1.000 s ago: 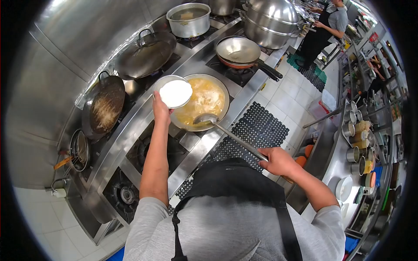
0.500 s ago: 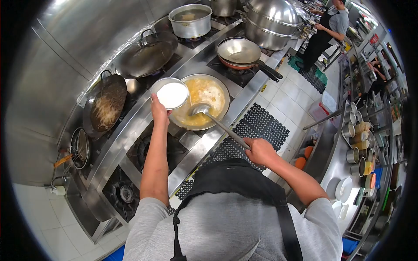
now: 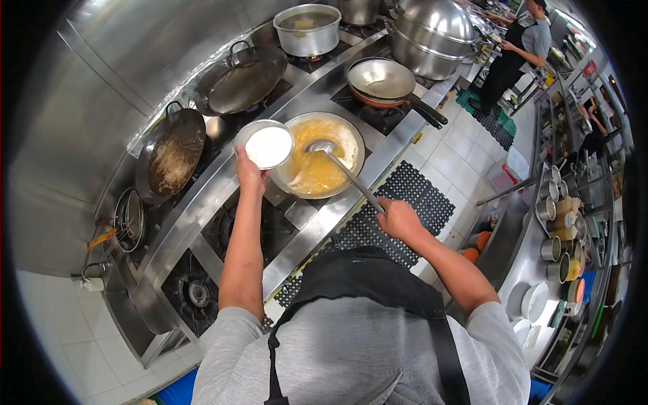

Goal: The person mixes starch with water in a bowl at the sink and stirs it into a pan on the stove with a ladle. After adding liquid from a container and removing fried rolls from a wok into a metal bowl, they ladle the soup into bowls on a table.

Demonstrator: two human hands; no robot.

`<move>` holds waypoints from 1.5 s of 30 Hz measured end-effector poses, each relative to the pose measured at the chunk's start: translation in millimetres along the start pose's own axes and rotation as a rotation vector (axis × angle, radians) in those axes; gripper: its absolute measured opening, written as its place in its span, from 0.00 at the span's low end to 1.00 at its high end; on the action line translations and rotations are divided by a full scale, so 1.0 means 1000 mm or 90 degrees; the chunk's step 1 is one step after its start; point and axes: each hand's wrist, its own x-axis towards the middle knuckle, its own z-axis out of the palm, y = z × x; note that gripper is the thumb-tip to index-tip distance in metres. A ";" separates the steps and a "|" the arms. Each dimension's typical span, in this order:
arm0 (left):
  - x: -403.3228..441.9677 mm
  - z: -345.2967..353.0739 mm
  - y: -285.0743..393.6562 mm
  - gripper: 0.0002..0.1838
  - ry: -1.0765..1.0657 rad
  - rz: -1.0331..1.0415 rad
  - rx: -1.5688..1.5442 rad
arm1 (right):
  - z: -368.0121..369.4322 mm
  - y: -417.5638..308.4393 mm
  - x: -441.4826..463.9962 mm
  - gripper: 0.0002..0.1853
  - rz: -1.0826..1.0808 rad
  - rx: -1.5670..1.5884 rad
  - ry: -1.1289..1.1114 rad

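My left hand (image 3: 251, 170) grips the rim of a metal bowl (image 3: 289, 154) of white liquid (image 3: 267, 146), held just over the left edge of a wide metal pan (image 3: 360, 138). Yellow soup with pale swirls (image 3: 322, 177) fills that pan on the stove. In my right hand (image 3: 399, 220) is the long handle of a metal ladle (image 3: 356, 181). The ladle's head lies partly in the soup near the middle of the pan. My fingers wrap round the handle's end.
Two dark woks (image 3: 177, 152) stand along the back left wall. A frying pan (image 3: 382, 79), a pot of water (image 3: 307, 42) and a large lidded steamer (image 3: 435, 40) are beyond. On the right, a counter holds several containers (image 3: 565, 219). A person (image 3: 516, 54) stands far off.
The ladle's head has moved across the soup, away from me and slightly right. The soup's pale patches have become yellower and swirled. The bowl stays at the pan's left edge.
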 end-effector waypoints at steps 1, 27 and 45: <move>0.000 -0.001 -0.001 0.31 -0.001 0.005 -0.007 | 0.003 0.002 0.001 0.19 -0.004 0.016 0.009; 0.008 -0.015 0.005 0.31 -0.024 -0.005 0.004 | 0.031 -0.035 0.010 0.17 0.443 1.094 -0.408; 0.011 -0.010 0.003 0.31 -0.021 -0.010 -0.007 | -0.013 -0.024 0.004 0.15 0.434 1.166 -0.421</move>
